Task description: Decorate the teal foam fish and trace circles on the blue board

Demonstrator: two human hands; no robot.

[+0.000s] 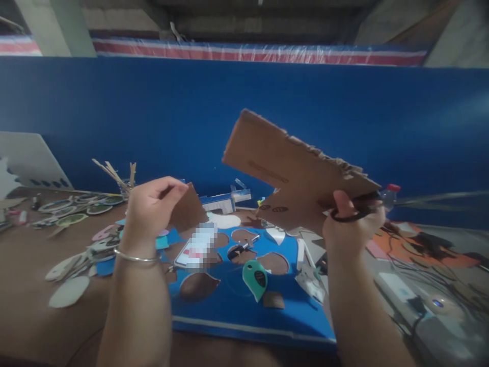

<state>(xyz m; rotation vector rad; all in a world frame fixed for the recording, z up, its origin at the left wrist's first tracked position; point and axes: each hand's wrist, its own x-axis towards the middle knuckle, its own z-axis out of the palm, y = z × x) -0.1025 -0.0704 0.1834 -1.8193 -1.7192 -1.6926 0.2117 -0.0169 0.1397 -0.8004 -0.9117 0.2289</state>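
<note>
My left hand (158,201) pinches a small brown cardboard piece (191,210) between thumb and fingers. A larger cardboard sheet (282,171), with one ragged edge and a notch cut into it, is raised in my right hand (353,219). Around that thumb loops the black handle of a pair of scissors (347,216); the blades are hidden. Below both hands lies a blue board (229,300) with several bird-shaped and rounded cut-outs. A green bird cut-out (254,280) and a small cardboard scrap (274,300) rest on it, near a lit phone (198,247).
Several oval cut-outs and rings (72,209) are spread over the left of the table. Wooden sticks (114,173) stand in a jar behind them. To the right are a power strip (405,295), cables, orange sheet material (412,247) and a red-capped bottle (390,196). A blue wall closes the back.
</note>
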